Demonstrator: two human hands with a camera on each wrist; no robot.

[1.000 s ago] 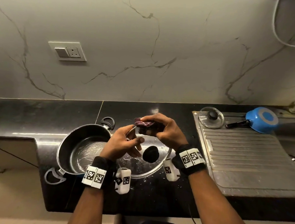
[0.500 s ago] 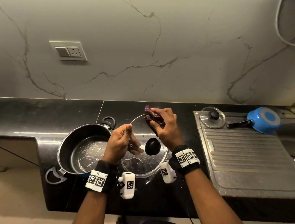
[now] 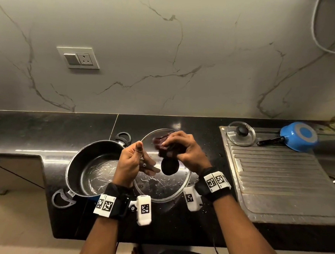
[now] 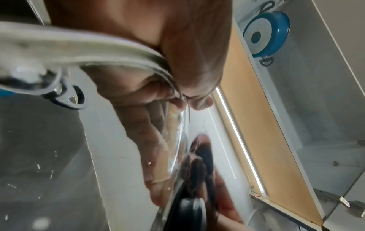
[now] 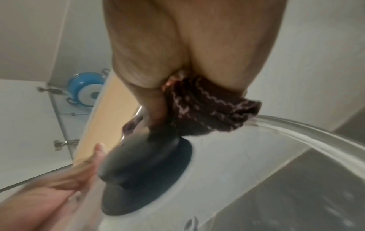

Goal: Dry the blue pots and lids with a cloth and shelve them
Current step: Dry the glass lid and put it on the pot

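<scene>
Above the counter (image 3: 47,125) the left hand (image 3: 130,163) pinches the glass lid (image 3: 160,188) — right hand (image 3: 183,148) clutching the cloth (image 3: 162,144).

No readable text, brand or number anywhere; only black-white coded squares on wrist bands (image 3: 216,181)

Wet glass lid (image 3: 161,186) held tilted, dark cloth (image 3: 166,147) apparently against it.
</scene>
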